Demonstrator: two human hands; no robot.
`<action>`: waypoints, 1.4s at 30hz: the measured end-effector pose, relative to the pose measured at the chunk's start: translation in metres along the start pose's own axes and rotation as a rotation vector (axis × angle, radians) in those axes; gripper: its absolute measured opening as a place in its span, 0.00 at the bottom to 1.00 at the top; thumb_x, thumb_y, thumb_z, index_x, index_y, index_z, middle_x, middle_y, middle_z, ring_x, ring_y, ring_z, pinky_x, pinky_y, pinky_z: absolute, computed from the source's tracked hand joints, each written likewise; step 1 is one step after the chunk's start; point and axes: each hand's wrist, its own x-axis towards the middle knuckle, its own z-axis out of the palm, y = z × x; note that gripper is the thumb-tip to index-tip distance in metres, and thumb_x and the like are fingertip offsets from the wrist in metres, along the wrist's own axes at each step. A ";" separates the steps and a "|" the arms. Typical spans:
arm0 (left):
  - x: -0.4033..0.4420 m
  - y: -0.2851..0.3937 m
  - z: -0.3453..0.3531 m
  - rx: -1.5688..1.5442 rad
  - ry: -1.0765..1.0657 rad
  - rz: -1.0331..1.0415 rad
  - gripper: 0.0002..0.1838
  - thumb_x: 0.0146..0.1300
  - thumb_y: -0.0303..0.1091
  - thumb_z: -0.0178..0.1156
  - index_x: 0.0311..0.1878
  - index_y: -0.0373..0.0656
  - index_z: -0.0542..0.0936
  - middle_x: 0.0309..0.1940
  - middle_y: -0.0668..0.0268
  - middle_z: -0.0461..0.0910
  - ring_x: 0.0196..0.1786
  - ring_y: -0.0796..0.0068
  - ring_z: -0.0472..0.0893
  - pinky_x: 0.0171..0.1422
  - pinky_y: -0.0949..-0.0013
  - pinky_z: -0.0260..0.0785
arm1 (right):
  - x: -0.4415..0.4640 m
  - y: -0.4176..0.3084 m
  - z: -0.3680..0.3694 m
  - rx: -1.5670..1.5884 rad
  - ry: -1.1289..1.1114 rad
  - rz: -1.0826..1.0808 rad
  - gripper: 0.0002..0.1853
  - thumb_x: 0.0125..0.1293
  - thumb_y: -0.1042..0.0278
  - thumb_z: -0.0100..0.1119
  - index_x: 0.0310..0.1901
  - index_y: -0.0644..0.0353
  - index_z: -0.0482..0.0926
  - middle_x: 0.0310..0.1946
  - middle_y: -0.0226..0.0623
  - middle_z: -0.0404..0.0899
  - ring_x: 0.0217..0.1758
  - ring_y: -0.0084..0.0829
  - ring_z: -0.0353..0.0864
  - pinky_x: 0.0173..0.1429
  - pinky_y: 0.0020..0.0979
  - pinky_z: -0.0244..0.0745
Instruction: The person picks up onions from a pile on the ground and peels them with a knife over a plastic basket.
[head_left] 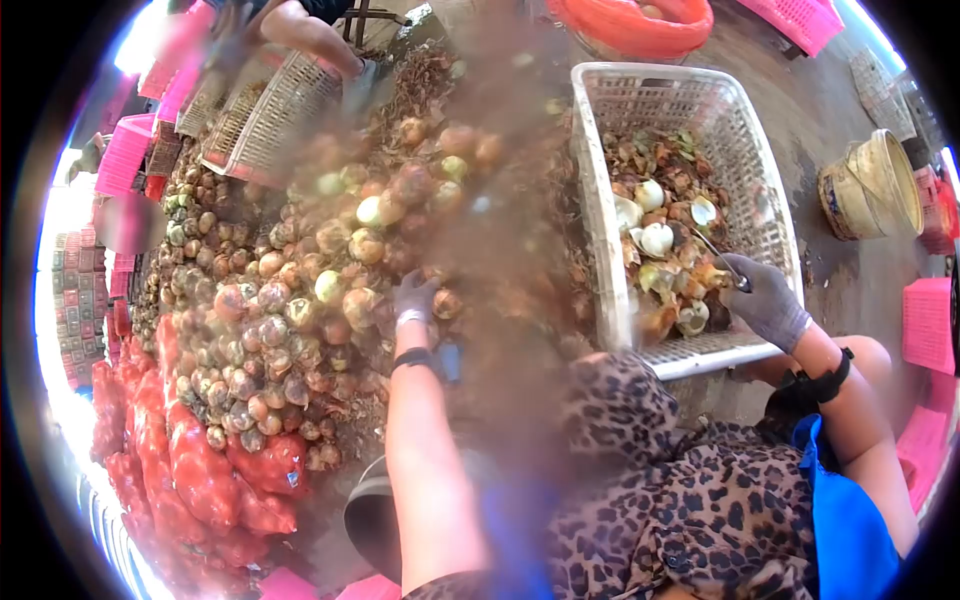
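My left hand (415, 298), in a grey glove, reaches to the near edge of a large heap of onions (270, 265), right beside an onion (447, 303); its fingers are blurred. On the right, my right hand (765, 305), also gloved, is closed around the dark handle of a knife (712, 248), whose thin blade points into a white plastic crate (785, 225). Inside the crate lie onion skins and scraps (680, 275) with several pale onion pieces, among them a white one (656, 240). A brown smear on the lens blurs the middle of the view.
Red net sacks (205, 460) stand at the lower left, and a dark bucket (372, 515) is under my left forearm. A dirty pail (872, 188) is at the right, an orange-lined tub (640, 28) at the top. Another person's leg (310, 38) shows at upper left by crates (285, 115).
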 end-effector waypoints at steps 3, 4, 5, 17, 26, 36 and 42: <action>0.000 0.043 0.021 0.498 -0.055 0.203 0.39 0.50 0.34 0.75 0.68 0.44 0.74 0.65 0.56 0.75 0.65 0.56 0.77 0.68 0.65 0.70 | 0.013 0.005 0.006 -0.056 0.009 0.015 0.23 0.61 0.70 0.63 0.59 0.65 0.79 0.33 0.40 0.84 0.33 0.21 0.78 0.43 0.29 0.77; 0.012 0.038 0.032 0.515 -0.026 0.235 0.34 0.52 0.35 0.72 0.66 0.48 0.76 0.62 0.53 0.75 0.62 0.52 0.78 0.66 0.60 0.71 | 0.016 0.001 0.006 -0.058 -0.002 0.085 0.23 0.60 0.71 0.63 0.59 0.65 0.79 0.34 0.41 0.84 0.34 0.21 0.78 0.44 0.29 0.77; 0.023 0.034 0.042 0.533 0.003 0.267 0.30 0.54 0.36 0.70 0.63 0.52 0.78 0.59 0.51 0.76 0.59 0.47 0.78 0.65 0.56 0.73 | 0.018 -0.002 0.006 -0.059 -0.012 0.156 0.24 0.60 0.71 0.63 0.59 0.65 0.79 0.34 0.41 0.85 0.34 0.21 0.79 0.44 0.29 0.78; -0.054 0.145 0.042 -1.372 -0.691 -0.209 0.25 0.70 0.58 0.53 0.58 0.48 0.78 0.46 0.64 0.86 0.44 0.61 0.85 0.44 0.56 0.81 | 0.020 -0.042 0.010 0.483 -0.242 0.115 0.18 0.64 0.63 0.64 0.53 0.60 0.83 0.30 0.26 0.81 0.31 0.17 0.76 0.35 0.23 0.72; -0.232 0.354 0.033 -0.373 -0.506 0.901 0.18 0.73 0.37 0.59 0.61 0.38 0.75 0.50 0.61 0.81 0.52 0.68 0.83 0.56 0.64 0.79 | 0.017 -0.061 0.011 1.137 -0.207 -0.292 0.15 0.72 0.56 0.62 0.53 0.55 0.79 0.36 0.27 0.82 0.35 0.18 0.79 0.36 0.24 0.74; -0.336 0.376 0.092 -0.933 -0.764 0.614 0.40 0.61 0.50 0.71 0.69 0.39 0.67 0.63 0.55 0.74 0.62 0.59 0.77 0.66 0.55 0.74 | -0.027 -0.038 -0.045 1.023 0.157 -0.338 0.19 0.64 0.64 0.68 0.56 0.53 0.82 0.27 0.25 0.80 0.23 0.16 0.73 0.25 0.22 0.67; -0.329 0.352 0.088 -1.137 -0.809 0.450 0.41 0.54 0.49 0.77 0.64 0.37 0.72 0.58 0.57 0.77 0.60 0.59 0.79 0.64 0.55 0.78 | -0.047 -0.026 -0.041 0.380 0.430 -0.514 0.12 0.65 0.58 0.63 0.40 0.58 0.84 0.29 0.38 0.84 0.32 0.34 0.83 0.39 0.37 0.77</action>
